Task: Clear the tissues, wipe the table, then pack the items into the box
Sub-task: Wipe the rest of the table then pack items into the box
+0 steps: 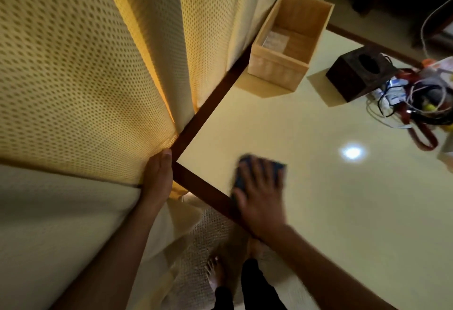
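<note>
**Wiping near the table corner**

The right hand (pixel 259 197) presses flat, fingers spread, on a dark blue cloth (pixel 280 166) on the table (pixel 318 211). The left hand (pixel 158 177), fingers straight, pushes the curtain (pixel 85 89) aside. The open wooden box (pixel 277 70) stands at the far edge.

Box (pixel 277 70) is sitting at far-left of worktop (pixel 318 199) w/ a packet (pixel 274 38) lying in it. Tissue holder (pixel 353 79) is standing just right of box, and cable tangle (pixel 421 103) is lying right beside that. Near front-left corner, cloth (pixel 279 167) is lying under right grip (pixel 259 194). Left grip (pixel 158 177) is resting on curtain (pixel 85 76), left of worktop edge.
</note>
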The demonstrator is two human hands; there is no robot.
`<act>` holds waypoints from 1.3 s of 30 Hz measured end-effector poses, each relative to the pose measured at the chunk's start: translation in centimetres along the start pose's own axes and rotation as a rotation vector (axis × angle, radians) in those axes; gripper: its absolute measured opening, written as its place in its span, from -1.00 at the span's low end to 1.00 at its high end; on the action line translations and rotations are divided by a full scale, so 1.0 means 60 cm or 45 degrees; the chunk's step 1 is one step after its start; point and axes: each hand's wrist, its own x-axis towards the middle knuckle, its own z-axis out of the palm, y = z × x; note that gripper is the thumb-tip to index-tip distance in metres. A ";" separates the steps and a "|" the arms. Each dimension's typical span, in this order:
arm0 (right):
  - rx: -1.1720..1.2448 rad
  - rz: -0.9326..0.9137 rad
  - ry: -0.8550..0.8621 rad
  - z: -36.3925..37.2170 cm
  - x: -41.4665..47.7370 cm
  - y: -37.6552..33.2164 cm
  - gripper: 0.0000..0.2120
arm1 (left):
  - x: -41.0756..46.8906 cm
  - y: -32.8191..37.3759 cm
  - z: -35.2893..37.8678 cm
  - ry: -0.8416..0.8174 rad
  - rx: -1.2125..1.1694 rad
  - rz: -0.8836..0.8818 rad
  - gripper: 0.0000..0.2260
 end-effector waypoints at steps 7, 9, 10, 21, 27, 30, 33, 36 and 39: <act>-0.070 -0.346 -0.088 -0.003 0.128 -0.073 -0.40 | -0.023 0.013 -0.018 -0.011 0.059 0.016 -0.60; -0.078 -0.104 -0.044 -0.021 0.098 0.016 -0.39 | -0.042 0.020 -0.019 -0.026 0.109 0.044 -0.59; -0.086 -0.015 -0.007 -0.023 0.072 0.058 -0.38 | -0.047 0.021 -0.019 -0.020 0.146 0.048 -0.59; -0.032 0.631 0.132 0.000 -0.359 0.239 -0.40 | -0.190 0.088 0.118 -0.312 0.297 0.367 -0.75; 0.027 0.825 0.192 -0.002 -0.502 0.328 -0.42 | -0.299 0.122 0.204 -0.557 0.334 0.499 -0.76; 0.028 0.965 0.227 0.002 -0.563 0.380 -0.44 | -0.362 0.130 0.255 -0.677 0.353 0.567 -0.78; 0.094 1.022 0.259 0.004 -0.617 0.417 -0.45 | -0.429 0.139 0.303 -0.777 0.366 0.624 -0.78; 0.164 1.016 0.323 0.005 -0.660 0.456 -0.45 | -0.506 0.147 0.364 -0.857 0.372 0.641 -0.79; 0.168 0.774 0.395 -0.007 -0.692 0.487 -0.49 | -0.584 0.156 0.428 -0.929 0.401 0.666 -0.80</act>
